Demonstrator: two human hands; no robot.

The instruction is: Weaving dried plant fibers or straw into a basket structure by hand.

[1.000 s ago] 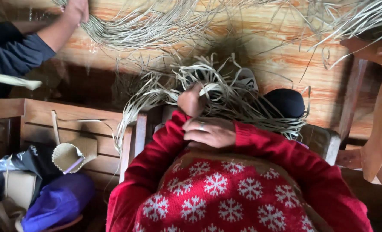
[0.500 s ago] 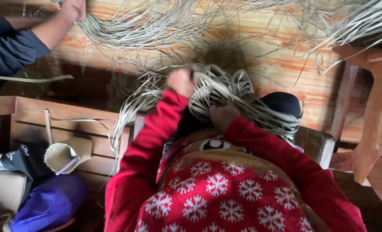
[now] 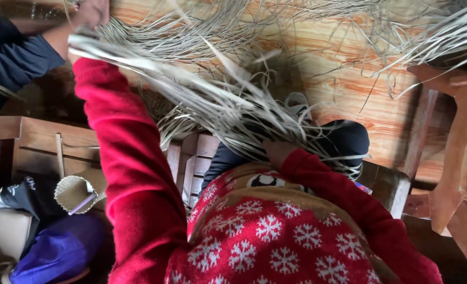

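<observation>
Pale strips [image 3: 217,105] run taut from the raised left hand [image 3: 78,50], seemingly gripping their ends, to the right hand [image 3: 278,150] pinching them above the knee [image 3: 344,139].

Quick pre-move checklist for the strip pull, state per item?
1. Left hand grip on the pale strips: cannot tell, the hand is mostly hidden behind the blurred strips at the end of the raised arm.
2. Right hand anchoring the bundle at the lap: ok, it sits against the strips where they gather.
3. Strips free of snags: not ok, loops tangle around the bundle and over the knee.
4. Space from the other person's hand: not ok, it works in the loose strips right above the left hand.
5. Small woven basket out of the way: ok, it sits apart on the low wooden bench.
</observation>
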